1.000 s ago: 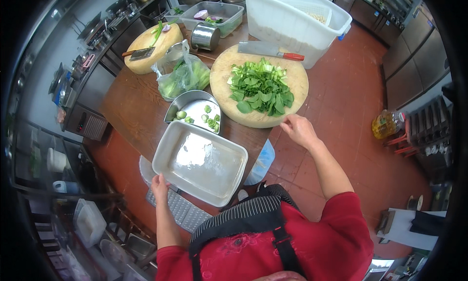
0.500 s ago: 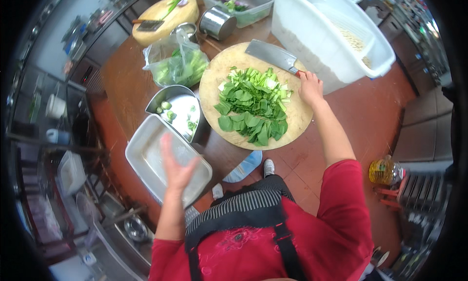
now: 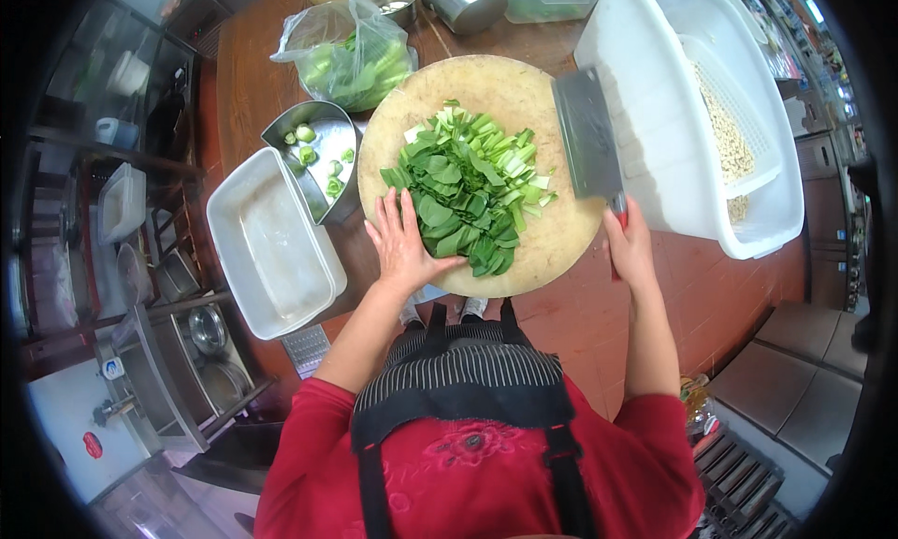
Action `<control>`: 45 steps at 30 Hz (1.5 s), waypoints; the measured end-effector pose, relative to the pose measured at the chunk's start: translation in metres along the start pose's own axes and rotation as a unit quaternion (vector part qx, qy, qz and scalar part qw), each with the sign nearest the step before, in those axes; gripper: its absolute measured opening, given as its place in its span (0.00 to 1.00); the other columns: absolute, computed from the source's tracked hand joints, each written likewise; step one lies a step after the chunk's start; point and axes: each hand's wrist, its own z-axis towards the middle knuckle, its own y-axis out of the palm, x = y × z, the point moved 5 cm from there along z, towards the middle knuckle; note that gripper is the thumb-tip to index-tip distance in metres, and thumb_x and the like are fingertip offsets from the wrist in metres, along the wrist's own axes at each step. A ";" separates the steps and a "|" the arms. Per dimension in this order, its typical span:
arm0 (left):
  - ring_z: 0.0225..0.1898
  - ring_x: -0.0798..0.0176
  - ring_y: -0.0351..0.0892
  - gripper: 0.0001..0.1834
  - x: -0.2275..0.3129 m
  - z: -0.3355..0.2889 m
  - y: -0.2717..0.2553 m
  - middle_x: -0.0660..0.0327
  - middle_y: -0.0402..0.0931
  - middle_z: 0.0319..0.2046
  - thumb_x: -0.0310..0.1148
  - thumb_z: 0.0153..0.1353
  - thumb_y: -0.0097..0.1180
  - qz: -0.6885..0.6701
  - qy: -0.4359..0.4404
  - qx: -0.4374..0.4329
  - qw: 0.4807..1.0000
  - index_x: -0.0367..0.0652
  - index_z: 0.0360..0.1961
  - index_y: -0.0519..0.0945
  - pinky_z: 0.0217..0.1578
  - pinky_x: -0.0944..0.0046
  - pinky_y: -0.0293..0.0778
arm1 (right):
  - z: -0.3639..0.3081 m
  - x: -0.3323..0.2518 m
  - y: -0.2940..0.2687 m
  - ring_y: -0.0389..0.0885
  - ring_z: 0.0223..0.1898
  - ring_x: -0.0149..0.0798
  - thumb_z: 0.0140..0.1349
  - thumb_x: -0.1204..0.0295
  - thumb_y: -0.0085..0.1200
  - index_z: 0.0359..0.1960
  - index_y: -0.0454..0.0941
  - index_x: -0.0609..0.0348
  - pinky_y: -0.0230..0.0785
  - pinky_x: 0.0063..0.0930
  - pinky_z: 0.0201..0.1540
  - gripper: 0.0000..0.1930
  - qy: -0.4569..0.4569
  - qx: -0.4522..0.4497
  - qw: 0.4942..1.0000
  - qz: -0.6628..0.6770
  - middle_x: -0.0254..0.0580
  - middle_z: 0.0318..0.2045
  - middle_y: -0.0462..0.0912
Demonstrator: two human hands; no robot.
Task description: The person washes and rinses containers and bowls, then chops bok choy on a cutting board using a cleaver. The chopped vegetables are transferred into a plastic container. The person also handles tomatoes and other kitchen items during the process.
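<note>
Chopped leafy greens [image 3: 468, 179] lie heaped on a round wooden cutting board [image 3: 510, 81], dark leaves toward me and pale stem pieces toward the far right. My left hand [image 3: 400, 244] rests with its fingers spread against the left near edge of the heap. In my right hand [image 3: 631, 249] is the red handle of a cleaver [image 3: 591, 142]. Its broad blade stands over the board's right edge, apart from the greens, pointing away from me.
Left of the board sit a metal container [image 3: 332, 137] with cut green stem ends and an empty white plastic tub [image 3: 276, 240]. Behind stand a clear bag of greens [image 3: 351, 57] and a metal pot [image 3: 465, 4]. A large white bin [image 3: 655, 118] stands close on the right.
My left hand has gone from above the plastic tub to the greens. My right hand has lifted the cleaver from where it lay at the board's far edge. The view has shifted.
</note>
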 end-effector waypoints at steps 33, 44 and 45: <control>0.59 0.37 0.55 0.30 0.100 0.067 0.017 0.50 0.59 0.58 0.32 0.33 0.67 -0.333 0.147 0.204 0.909 0.49 0.45 0.77 0.59 0.45 0.57 | -0.078 -0.013 0.087 0.70 0.15 0.30 0.64 0.72 0.46 0.36 0.62 0.56 0.66 0.23 0.14 0.06 0.167 -0.155 0.906 0.357 0.37 0.22 0.69; 0.59 0.35 0.55 0.29 0.074 0.058 -0.064 0.46 0.59 0.57 0.32 0.35 0.66 -0.340 0.172 0.262 0.887 0.45 0.45 0.77 0.61 0.44 0.51 | -0.089 -0.083 0.100 0.70 0.15 0.30 0.64 0.71 0.46 0.41 0.62 0.57 0.67 0.24 0.14 0.08 0.103 -0.171 0.921 0.334 0.37 0.22 0.69; 0.59 0.36 0.55 0.29 0.064 0.055 -0.075 0.46 0.59 0.57 0.32 0.35 0.66 -0.335 0.169 0.278 0.884 0.45 0.45 0.77 0.61 0.44 0.52 | -0.091 -0.092 0.107 0.70 0.15 0.30 0.64 0.71 0.46 0.41 0.62 0.57 0.67 0.24 0.14 0.08 0.100 -0.181 0.918 0.338 0.37 0.22 0.69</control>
